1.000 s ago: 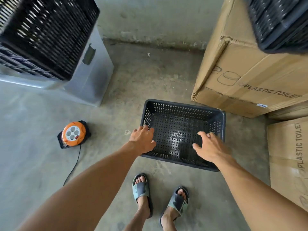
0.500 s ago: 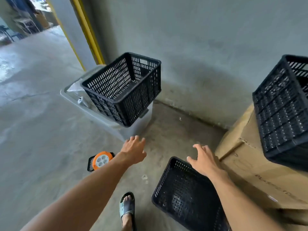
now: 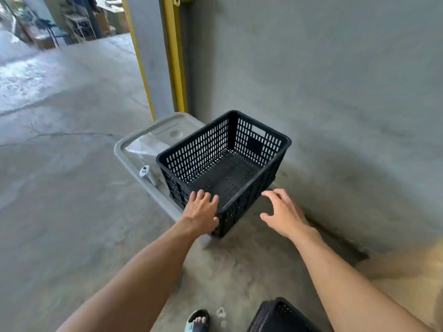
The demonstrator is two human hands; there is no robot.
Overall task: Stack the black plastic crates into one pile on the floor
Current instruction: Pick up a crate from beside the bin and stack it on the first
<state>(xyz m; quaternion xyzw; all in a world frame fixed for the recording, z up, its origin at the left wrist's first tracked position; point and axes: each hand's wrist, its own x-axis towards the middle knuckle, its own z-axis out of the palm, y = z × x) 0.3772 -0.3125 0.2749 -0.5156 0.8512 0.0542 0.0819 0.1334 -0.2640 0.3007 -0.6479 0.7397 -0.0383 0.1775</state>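
Observation:
A black slotted plastic crate stands empty on top of a grey lidded bin, in the middle of the view. My left hand is at the crate's near left corner, fingers spread over the rim and the thumb against its side wall. My right hand hovers open just off the crate's near right side, not touching it. A second black crate sits on the floor at the bottom edge, only its corner showing beside my right forearm.
A concrete wall runs close behind the crate on the right, with a yellow post at the doorway. A white handle-like object lies on the bin lid. A cardboard box blurs at the lower right. My sandalled foot is below.
My view has swung up and left from the floor crate to the crate on the bin. Both hands have reached forward to it, and the left one now touches its near corner.

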